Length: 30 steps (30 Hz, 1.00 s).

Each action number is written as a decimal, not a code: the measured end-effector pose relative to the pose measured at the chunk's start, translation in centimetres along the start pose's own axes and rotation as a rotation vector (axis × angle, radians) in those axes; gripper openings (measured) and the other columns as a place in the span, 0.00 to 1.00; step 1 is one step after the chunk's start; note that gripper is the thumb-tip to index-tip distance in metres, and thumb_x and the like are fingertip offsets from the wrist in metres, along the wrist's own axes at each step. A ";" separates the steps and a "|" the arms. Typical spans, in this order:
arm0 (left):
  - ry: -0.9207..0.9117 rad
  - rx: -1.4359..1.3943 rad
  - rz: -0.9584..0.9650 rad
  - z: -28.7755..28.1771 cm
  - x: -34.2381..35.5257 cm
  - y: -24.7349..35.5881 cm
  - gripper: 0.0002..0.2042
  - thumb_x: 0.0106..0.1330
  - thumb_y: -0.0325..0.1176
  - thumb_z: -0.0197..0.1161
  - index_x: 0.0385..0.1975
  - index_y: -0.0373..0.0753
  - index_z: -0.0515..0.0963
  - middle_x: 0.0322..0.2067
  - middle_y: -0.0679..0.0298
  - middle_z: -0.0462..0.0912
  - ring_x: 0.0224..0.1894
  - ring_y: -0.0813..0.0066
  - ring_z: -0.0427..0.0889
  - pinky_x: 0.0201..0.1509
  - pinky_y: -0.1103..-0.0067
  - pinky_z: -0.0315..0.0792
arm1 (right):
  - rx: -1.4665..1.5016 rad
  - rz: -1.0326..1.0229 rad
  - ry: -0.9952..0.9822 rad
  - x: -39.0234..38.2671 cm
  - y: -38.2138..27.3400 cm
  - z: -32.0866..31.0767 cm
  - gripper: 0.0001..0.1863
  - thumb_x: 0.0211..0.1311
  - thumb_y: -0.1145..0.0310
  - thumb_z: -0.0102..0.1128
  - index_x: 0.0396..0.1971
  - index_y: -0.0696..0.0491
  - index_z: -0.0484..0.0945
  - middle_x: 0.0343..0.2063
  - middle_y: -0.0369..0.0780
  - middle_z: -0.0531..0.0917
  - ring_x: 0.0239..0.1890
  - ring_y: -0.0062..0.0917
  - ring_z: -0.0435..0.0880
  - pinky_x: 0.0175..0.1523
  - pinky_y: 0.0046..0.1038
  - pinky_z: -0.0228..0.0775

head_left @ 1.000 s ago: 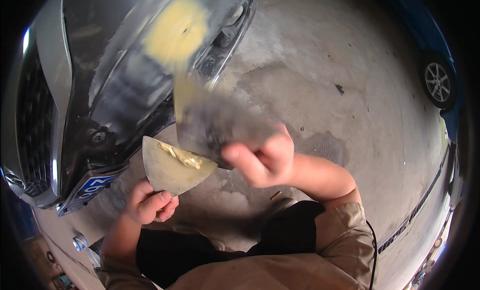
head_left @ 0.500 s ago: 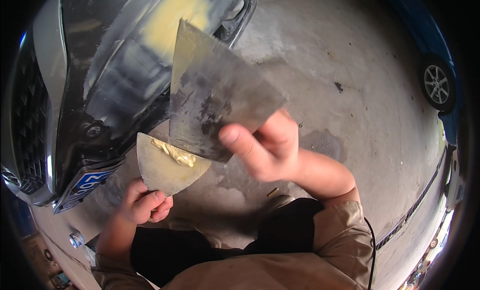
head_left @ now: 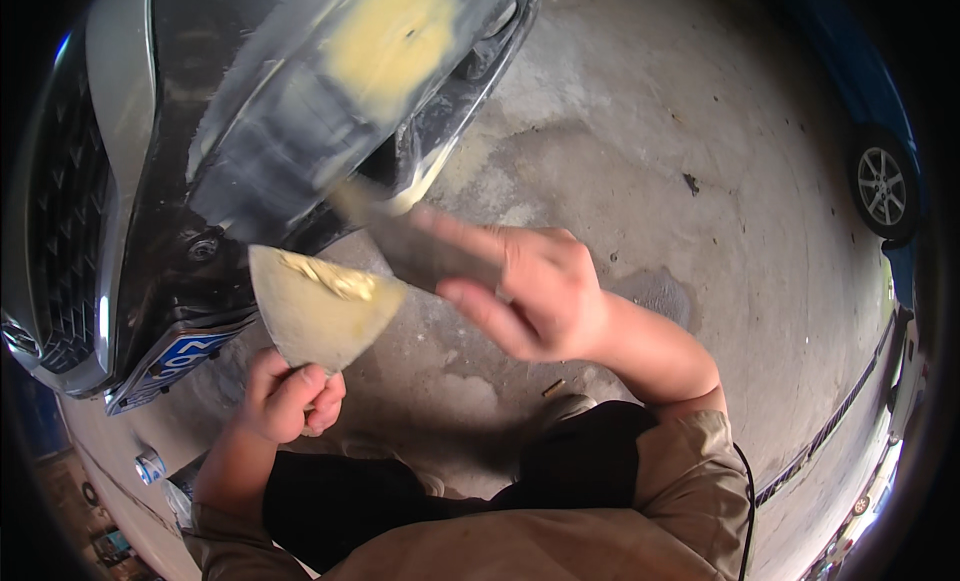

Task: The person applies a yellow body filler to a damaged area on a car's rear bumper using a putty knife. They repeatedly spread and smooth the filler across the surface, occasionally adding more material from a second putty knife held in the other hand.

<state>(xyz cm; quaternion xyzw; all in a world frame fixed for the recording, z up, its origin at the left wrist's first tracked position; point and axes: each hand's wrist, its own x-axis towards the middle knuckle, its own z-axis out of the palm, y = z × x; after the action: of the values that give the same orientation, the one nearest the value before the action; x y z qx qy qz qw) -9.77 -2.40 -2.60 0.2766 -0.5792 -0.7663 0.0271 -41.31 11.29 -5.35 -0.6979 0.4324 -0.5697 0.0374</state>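
My left hand is closed around the narrow end of a fan-shaped putty knife, its wide edge turned away from me. A ridge of creamy yellow body filler lies across its upper part. In my right hand a flat metal scraper is pinched between thumb and fingers, tilted nearly edge-on and smeared by motion. Its far end is close to the car bumper and just right of the putty knife. A pale yellow filler patch covers part of the sanded grey bumper.
The dark grille and blue licence plate are at left. A small can stands on the concrete floor at lower left. A blue car's wheel is at far right. A dark cable hangs by my right sleeve.
My right hand has turned the scraper from broad face to nearly edge-on. The putty knife has shifted slightly left and up, and its filler ridge looks flatter. The bumper sits farther right in view.
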 end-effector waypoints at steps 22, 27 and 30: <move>0.301 0.139 0.390 4.5 1.5 -0.6 0.07 0.84 0.27 0.49 0.54 0.34 0.69 0.31 0.61 0.76 0.22 0.80 0.72 0.25 0.79 0.71 | -0.406 -0.154 0.228 -0.3 -1.0 3.1 0.26 0.48 0.71 0.71 0.53 0.56 0.91 0.51 0.44 0.92 0.40 0.29 0.82 0.44 0.29 0.77; 0.257 0.268 0.402 4.8 1.0 -0.4 0.07 0.79 0.21 0.51 0.49 0.29 0.75 0.27 0.64 0.79 0.21 0.82 0.75 0.24 0.80 0.69 | -0.493 -0.117 0.136 0.5 -2.2 4.1 0.32 0.44 0.65 0.67 0.55 0.54 0.91 0.55 0.40 0.91 0.43 0.28 0.81 0.45 0.27 0.76; 0.307 0.359 0.376 4.6 0.2 -0.3 0.05 0.78 0.20 0.52 0.46 0.29 0.76 0.26 0.64 0.79 0.21 0.82 0.75 0.23 0.80 0.70 | -0.477 -0.142 0.036 0.2 -2.0 4.6 0.35 0.43 0.64 0.64 0.58 0.53 0.90 0.58 0.38 0.90 0.44 0.27 0.82 0.46 0.26 0.77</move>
<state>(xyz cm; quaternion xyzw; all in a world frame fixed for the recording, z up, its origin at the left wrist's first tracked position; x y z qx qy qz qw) -11.99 1.59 -2.15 0.2773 -0.7355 -0.5826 0.2067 -36.41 10.35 -5.72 -0.7054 0.5051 -0.4649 -0.1764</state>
